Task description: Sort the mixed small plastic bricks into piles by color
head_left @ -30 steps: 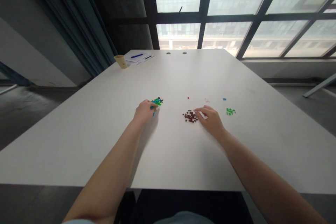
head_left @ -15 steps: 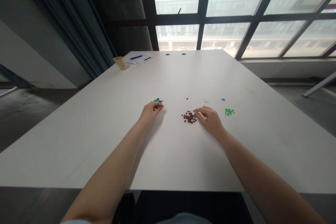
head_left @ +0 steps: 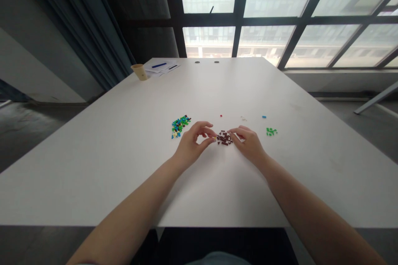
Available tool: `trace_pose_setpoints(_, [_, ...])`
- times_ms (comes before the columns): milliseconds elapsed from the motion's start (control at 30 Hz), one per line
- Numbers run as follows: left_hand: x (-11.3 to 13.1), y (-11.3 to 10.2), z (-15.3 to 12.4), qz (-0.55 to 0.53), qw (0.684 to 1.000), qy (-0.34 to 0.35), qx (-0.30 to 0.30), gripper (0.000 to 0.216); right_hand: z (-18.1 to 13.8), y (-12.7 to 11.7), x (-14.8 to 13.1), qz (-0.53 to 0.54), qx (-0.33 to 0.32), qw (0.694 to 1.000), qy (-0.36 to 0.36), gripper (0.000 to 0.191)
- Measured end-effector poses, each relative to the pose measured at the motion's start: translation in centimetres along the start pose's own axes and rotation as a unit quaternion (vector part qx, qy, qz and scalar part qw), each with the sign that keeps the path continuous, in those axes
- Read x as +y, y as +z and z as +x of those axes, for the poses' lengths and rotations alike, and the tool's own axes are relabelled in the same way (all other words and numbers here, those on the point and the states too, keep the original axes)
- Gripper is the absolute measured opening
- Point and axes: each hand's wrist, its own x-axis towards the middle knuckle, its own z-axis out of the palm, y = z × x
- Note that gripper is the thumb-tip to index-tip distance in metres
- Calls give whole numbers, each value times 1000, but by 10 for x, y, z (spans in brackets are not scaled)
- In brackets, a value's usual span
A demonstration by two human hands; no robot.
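My left hand (head_left: 194,143) is at the left edge of a small heap of dark red bricks (head_left: 224,138), thumb and forefinger pinched on a tiny piece I cannot name. From the other side my right hand (head_left: 248,143) rests against the same heap, fingers curled with the tips pinched together; what they hold is hidden. A mixed pile of green, blue and yellow bricks (head_left: 179,124) lies left of my left hand.
A small group of green bricks (head_left: 271,131) lies right of my right hand. Single red (head_left: 221,115), pale (head_left: 243,118) and blue (head_left: 264,116) pieces lie further back on the white table (head_left: 217,87). A paper cup (head_left: 139,71) and papers with pens (head_left: 161,66) sit at the far left corner.
My left hand left the mixed pile and moved right to the dark red heap, pinching a tiny piece. The right hand has barely moved.
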Motion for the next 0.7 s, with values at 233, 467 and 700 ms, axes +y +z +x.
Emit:
trace_pose_setpoints(233, [2, 2, 0, 7, 999, -26, -27, 34, -5, -4, -14, 42, 34, 994, -98, 17])
trace_pose_setpoints(467, [-3, 4, 1, -33, 990, -96, -103, 43, -9, 6, -15, 47, -35, 984, -168, 15])
trace_pose_setpoints(700, [-15, 5, 1, -57, 974, -139, -168, 44, -8, 5, -16, 9, -87, 984, -156, 13])
